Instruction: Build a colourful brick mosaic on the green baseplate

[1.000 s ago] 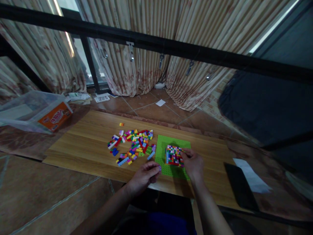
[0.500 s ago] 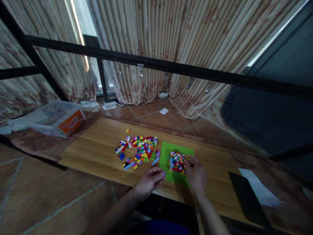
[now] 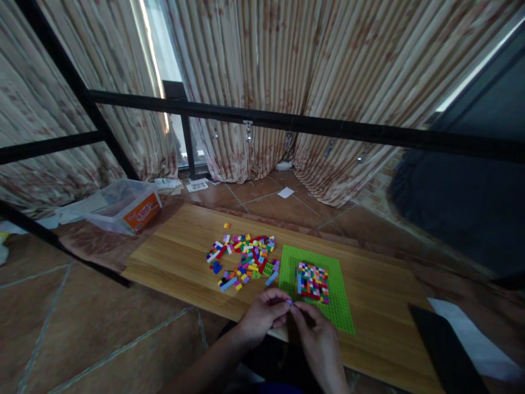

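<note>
Surface: wooden tabletop (image 3: pixel 176 257), pale grain.
Middle: loose bricks (image 3: pixel 245 259), many colours, scattered.
Just right of them: green baseplate (image 3: pixel 342 314), lying flat.
Right end: black flat object (image 3: pixel 447 350), partly out of frame.

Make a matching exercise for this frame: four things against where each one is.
Things: 1 loose bricks; 2 brick block; 3 clear box; 4 small purple brick.
Places: A on the green baseplate; B pinched between left hand and right hand; C on the floor, beyond the wooden board's left end; D on the board, left of the baseplate.
Pairs: 1-D, 2-A, 3-C, 4-B.
</note>
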The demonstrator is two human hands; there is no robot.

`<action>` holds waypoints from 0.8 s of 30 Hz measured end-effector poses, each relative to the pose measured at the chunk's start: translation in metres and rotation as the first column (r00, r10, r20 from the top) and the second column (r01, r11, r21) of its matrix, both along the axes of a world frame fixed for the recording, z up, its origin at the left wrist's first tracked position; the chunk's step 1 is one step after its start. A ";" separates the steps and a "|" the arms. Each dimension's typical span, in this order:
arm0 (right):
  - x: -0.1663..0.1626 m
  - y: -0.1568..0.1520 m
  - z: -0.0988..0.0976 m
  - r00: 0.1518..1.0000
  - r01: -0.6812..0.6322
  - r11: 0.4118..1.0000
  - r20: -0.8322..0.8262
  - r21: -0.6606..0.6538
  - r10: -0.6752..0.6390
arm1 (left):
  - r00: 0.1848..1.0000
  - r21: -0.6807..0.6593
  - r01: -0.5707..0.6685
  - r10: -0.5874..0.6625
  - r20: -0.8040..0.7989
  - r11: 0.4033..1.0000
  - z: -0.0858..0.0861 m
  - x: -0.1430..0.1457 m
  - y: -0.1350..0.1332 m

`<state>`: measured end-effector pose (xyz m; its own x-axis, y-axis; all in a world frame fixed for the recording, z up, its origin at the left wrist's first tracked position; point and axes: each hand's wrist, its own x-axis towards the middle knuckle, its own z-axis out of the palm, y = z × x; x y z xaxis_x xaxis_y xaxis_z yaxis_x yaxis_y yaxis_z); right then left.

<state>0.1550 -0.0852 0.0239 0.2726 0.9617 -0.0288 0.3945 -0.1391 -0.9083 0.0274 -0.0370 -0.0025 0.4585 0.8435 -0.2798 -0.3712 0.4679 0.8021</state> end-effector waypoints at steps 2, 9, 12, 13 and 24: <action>0.001 0.001 -0.003 0.999 0.000 1.000 -0.046 0.018 0.001 | 1.000 -0.005 -0.021 0.021 -0.016 1.000 -0.001 0.001 0.000; 0.010 0.003 -0.010 0.995 0.039 0.997 -0.089 0.062 -0.033 | 0.998 -0.003 -0.026 0.026 -0.059 1.000 0.004 0.002 -0.002; 0.026 0.007 -0.013 0.991 0.122 0.989 -0.058 0.081 -0.117 | 0.996 -0.019 -0.005 0.004 -0.084 1.000 0.005 0.001 -0.001; 0.034 0.009 -0.014 0.987 0.159 0.983 -0.051 0.089 -0.154 | 0.996 -0.029 -0.003 0.000 -0.086 1.000 0.005 0.000 0.000; 0.084 0.043 -0.012 0.960 0.271 0.957 0.048 0.101 -0.277 | 0.998 -0.057 0.030 -0.033 -0.056 0.998 0.002 -0.003 0.004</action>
<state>0.2387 -0.0417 0.0123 0.5244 0.8475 0.0817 0.4080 -0.1659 -0.8978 0.0243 -0.0335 -0.0004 0.4667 0.8113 -0.3523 -0.3105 0.5232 0.7936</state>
